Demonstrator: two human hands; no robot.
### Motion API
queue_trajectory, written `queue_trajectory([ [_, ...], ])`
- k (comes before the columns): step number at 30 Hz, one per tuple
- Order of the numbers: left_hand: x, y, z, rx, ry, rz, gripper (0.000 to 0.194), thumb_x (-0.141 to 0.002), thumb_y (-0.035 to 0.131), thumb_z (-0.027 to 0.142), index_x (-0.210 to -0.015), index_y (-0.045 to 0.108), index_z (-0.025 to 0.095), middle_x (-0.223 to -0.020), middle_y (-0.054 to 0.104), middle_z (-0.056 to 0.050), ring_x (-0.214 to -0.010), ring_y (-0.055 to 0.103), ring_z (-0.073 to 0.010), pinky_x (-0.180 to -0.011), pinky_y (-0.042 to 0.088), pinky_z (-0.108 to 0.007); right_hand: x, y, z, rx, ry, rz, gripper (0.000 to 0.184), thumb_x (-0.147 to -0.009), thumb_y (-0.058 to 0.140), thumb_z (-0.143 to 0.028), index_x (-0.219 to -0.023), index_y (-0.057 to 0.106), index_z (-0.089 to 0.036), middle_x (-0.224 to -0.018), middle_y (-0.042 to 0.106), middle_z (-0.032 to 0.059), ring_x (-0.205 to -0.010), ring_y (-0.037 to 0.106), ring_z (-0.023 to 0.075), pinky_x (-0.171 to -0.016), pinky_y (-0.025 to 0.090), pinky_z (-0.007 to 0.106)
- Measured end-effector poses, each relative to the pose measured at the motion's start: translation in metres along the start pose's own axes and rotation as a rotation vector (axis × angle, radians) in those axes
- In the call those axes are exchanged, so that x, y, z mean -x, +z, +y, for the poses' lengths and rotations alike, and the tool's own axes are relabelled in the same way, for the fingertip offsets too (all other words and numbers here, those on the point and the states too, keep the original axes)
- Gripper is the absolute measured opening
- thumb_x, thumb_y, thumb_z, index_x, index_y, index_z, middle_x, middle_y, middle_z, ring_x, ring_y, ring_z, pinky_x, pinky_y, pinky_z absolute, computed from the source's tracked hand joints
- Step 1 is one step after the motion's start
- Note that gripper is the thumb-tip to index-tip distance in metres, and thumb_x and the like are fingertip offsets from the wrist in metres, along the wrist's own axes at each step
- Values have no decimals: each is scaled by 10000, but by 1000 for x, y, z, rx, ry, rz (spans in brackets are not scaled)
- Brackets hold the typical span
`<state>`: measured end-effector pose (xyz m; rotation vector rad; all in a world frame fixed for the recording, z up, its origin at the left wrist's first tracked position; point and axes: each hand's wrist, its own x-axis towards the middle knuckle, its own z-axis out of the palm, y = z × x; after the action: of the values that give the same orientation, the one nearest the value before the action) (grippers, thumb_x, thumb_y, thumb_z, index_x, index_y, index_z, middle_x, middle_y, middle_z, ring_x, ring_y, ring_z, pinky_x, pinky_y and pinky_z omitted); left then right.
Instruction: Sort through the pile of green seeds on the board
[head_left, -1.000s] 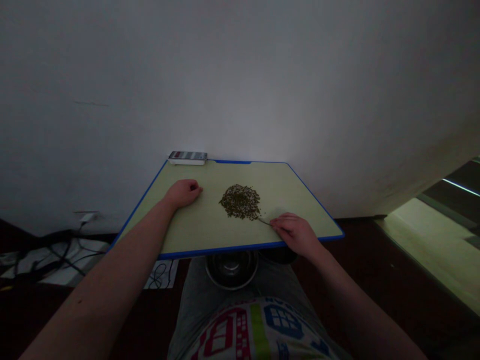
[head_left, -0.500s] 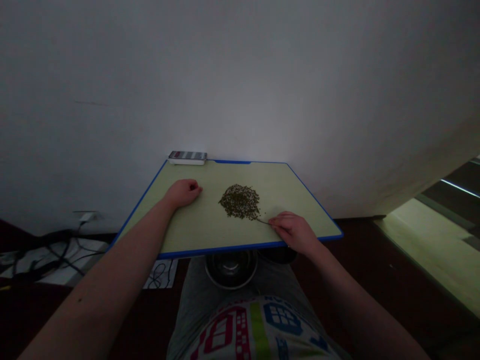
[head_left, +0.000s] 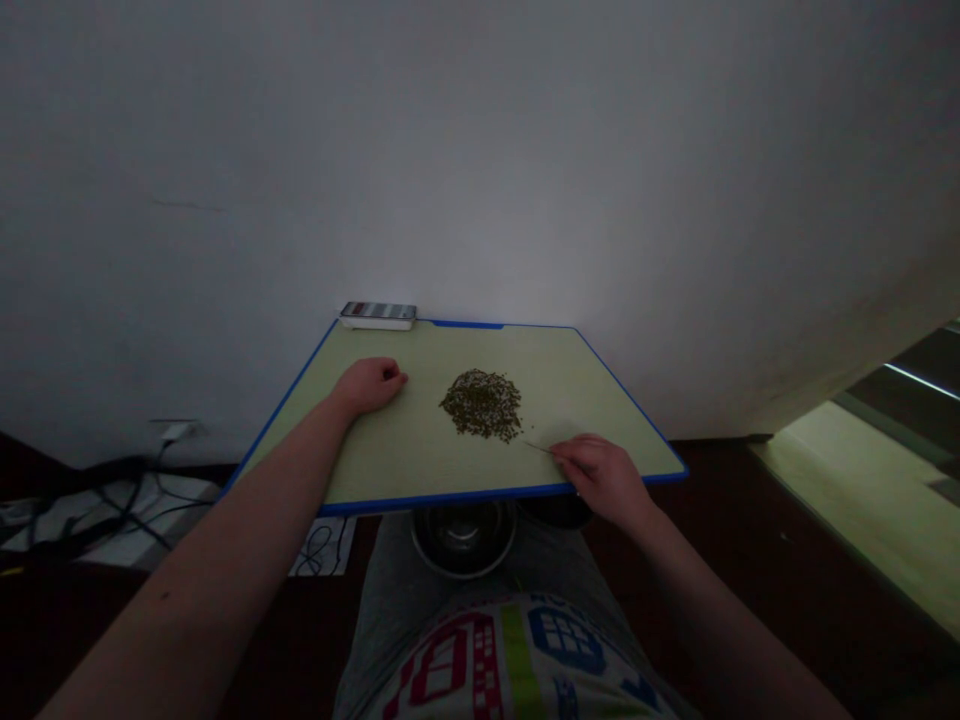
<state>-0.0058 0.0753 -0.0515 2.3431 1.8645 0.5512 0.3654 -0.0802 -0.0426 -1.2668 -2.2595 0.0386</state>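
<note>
A loose pile of small brownish-green grains or beans (head_left: 481, 404) lies spread on the pale board (head_left: 420, 465) with blue edging. My right hand (head_left: 600, 474) pinches a thin stick (head_left: 537, 447), too fine to name more exactly. Its tip points at the pile's lower right edge, a little apart from the grains. Left of the pile, my left hand (head_left: 371, 384) rests on the board with its fingers curled closed. Whether anything is inside those fingers is hidden.
A white box-like device with a screen (head_left: 378, 316) sits at the board's back left corner, against the wall (head_left: 480, 180). Below the front edge a metal bowl (head_left: 465, 565) rests at my lap, beside a dark container (head_left: 556, 511). Black cables (head_left: 120, 500) lie at the left.
My right hand has moved slightly right, drawing the stick's tip away from the pile's edge. My left hand keeps its place on the board.
</note>
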Motion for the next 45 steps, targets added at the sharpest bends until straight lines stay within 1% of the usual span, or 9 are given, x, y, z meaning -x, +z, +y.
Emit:
queue_trajectory([
  [4,0,-1,1,7,1,-2,364,-757,414,499,-716,608,194,-704,635,-53,-649,541,-180,-572,356,-286,11,3,-10,64,130,104,159,-830,531,-210,-853,689,-202,-830,708,50,-781,634,194,-730,502,333],
  [6,0,-1,1,17,-3,-7,363,-754,419,497,-720,612,192,-699,631,-53,-641,536,-180,-572,354,-288,16,4,-20,48,99,80,167,-839,519,-205,-864,684,-206,-837,706,50,-783,627,190,-737,497,328],
  [12,0,0,1,26,-15,-13,370,-750,422,498,-727,624,190,-677,619,-53,-635,525,-179,-584,351,-290,12,17,-54,36,-118,-50,236,-847,481,-149,-985,666,-200,-956,699,56,-831,600,180,-810,473,324],
  [17,0,-1,1,22,-10,-17,371,-751,417,500,-721,615,188,-679,617,-48,-624,521,-173,-570,347,-287,1,22,-59,172,-36,-92,234,-850,466,-153,-962,670,-181,-905,696,70,-837,583,190,-806,458,312],
  [21,-1,0,0,5,0,-15,369,-756,415,495,-715,608,183,-692,621,-51,-625,517,-167,-561,340,-279,-3,15,-53,246,82,-153,214,-848,467,-155,-900,673,-175,-884,691,62,-849,573,185,-802,435,288],
  [25,-2,1,-1,4,-6,-14,362,-751,424,491,-702,609,184,-675,616,-52,-616,517,-170,-557,338,-283,-3,11,-41,296,139,-144,215,-851,468,-167,-899,676,-185,-887,691,58,-848,572,184,-819,417,287],
  [32,-1,1,-1,6,0,-6,394,-763,408,502,-739,636,182,-693,628,-54,-643,539,-181,-585,370,-291,-5,8,-9,328,137,-123,237,-848,462,-166,-913,689,-187,-901,698,58,-878,576,185,-827,415,285],
  [39,-1,0,-1,-1,12,-11,381,-769,415,494,-734,630,181,-703,635,-53,-640,537,-174,-575,364,-283,-22,3,34,299,151,-95,249,-838,475,-202,-931,706,-195,-910,704,61,-868,585,189,-811,429,301],
  [45,-1,0,-1,-2,13,-6,375,-766,409,494,-720,616,185,-686,631,-47,-622,530,-167,-555,349,-279,-25,1,36,295,161,-88,236,-829,491,-212,-920,708,-207,-880,703,55,-844,594,190,-764,442,304],
])
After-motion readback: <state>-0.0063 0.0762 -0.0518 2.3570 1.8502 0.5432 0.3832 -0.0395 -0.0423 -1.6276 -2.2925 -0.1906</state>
